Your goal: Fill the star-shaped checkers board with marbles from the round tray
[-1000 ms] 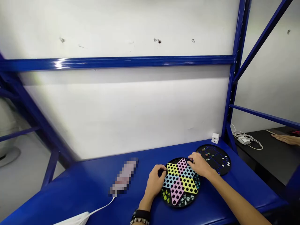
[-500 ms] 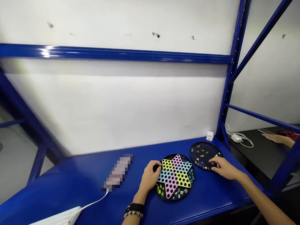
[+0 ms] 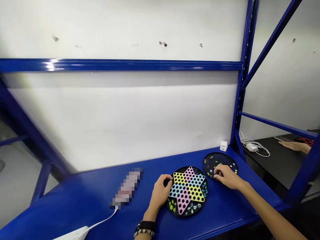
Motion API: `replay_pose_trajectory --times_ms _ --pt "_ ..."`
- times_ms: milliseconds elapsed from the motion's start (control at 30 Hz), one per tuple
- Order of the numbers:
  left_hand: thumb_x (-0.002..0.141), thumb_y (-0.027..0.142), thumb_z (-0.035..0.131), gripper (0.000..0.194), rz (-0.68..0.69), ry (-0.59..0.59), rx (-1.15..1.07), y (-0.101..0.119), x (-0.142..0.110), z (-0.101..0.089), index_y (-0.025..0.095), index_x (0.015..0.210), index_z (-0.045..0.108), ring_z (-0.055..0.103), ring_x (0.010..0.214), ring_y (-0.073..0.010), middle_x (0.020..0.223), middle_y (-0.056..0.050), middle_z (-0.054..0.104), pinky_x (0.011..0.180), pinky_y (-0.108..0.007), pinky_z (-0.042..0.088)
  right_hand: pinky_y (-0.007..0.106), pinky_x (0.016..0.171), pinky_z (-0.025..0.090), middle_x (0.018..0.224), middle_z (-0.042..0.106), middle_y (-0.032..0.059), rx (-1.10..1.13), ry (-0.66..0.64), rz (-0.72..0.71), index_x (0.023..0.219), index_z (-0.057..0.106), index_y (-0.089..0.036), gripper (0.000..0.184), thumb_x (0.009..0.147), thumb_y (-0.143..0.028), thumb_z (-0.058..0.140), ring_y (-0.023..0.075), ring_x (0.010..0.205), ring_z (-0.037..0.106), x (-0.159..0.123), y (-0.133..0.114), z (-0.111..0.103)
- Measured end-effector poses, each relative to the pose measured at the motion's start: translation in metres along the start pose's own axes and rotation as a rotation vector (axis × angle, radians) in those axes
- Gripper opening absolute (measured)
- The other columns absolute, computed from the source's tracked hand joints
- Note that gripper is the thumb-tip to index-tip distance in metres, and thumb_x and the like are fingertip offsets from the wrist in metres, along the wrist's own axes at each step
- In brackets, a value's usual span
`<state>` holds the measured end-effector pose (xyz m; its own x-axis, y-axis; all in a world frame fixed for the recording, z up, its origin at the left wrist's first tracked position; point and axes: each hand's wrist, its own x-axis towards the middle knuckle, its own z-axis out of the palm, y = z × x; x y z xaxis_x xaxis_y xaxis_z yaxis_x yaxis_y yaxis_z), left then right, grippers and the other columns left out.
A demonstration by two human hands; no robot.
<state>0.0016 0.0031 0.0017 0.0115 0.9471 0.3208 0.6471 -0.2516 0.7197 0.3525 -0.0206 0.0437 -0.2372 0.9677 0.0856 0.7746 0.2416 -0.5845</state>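
A round black game board [image 3: 188,191] with a six-pointed star in yellow, pink and blue lies on the blue shelf [image 3: 140,213]. Coloured marbles sit in its rim pockets. My left hand [image 3: 160,193] grips the board's left edge, fingers curled over the rim. To the right lies a round black lid [image 3: 219,160] holding several loose marbles. My right hand [image 3: 226,176] rests over the lid's near edge, fingers bent down among the marbles; whether they pinch one is hidden.
A blurred pinkish object [image 3: 126,188] lies left of the board, with a white cable [image 3: 100,222] running from it. A small white charger [image 3: 223,145] stands by the blue upright. Another person's hand [image 3: 292,145] rests on the black table at right, near a white cable bundle [image 3: 253,146].
My right hand left the star board's top, went to the lid's near right edge, then shifted left along it. My left hand stayed on the board's rim.
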Motion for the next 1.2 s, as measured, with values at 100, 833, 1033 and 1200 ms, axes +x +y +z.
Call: replay_pose_trajectory --times_ms 100,833,1033,1200 --pt "0.079 0.031 0.047 0.018 0.0 0.0 -0.009 0.0 -0.001 0.0 0.022 0.085 0.061 0.064 0.095 -0.0227 0.097 -0.005 0.069 0.089 -0.037 0.05 0.03 0.079 0.045 0.094 0.066 0.007 -0.082 -0.026 -0.041 0.094 0.064 -0.019 0.016 0.086 -0.021 0.049 0.0207 0.092 0.06 0.005 -0.007 0.013" --pt "0.078 0.03 0.049 0.017 0.004 0.014 0.0 0.0 -0.001 -0.002 0.022 0.084 0.063 0.065 0.096 -0.0229 0.096 -0.005 0.069 0.089 -0.037 0.051 0.033 0.092 0.045 0.104 0.069 0.0073 0.0 0.176 -0.038 0.109 0.069 -0.021 0.028 0.086 -0.025 0.056 0.0231 0.103 0.06 0.053 -0.05 0.065" --pt "0.078 0.031 0.049 0.018 -0.008 0.001 -0.008 0.001 0.0 -0.001 0.023 0.085 0.063 0.065 0.095 -0.0236 0.097 -0.005 0.07 0.088 -0.038 0.051 0.029 0.076 0.049 0.097 0.065 0.0068 0.077 0.18 -0.096 0.097 0.069 -0.018 0.018 0.087 -0.026 0.056 0.0167 0.076 0.06 0.043 -0.034 0.059" --pt "0.077 0.032 0.05 0.017 -0.015 0.005 -0.018 0.001 0.001 0.0 0.023 0.084 0.063 0.065 0.096 -0.0239 0.097 -0.005 0.07 0.088 -0.038 0.051 0.029 0.076 0.049 0.095 0.065 0.006 0.096 0.185 -0.115 0.09 0.069 -0.019 0.018 0.088 -0.024 0.052 0.0167 0.077 0.06 0.036 -0.026 0.061"
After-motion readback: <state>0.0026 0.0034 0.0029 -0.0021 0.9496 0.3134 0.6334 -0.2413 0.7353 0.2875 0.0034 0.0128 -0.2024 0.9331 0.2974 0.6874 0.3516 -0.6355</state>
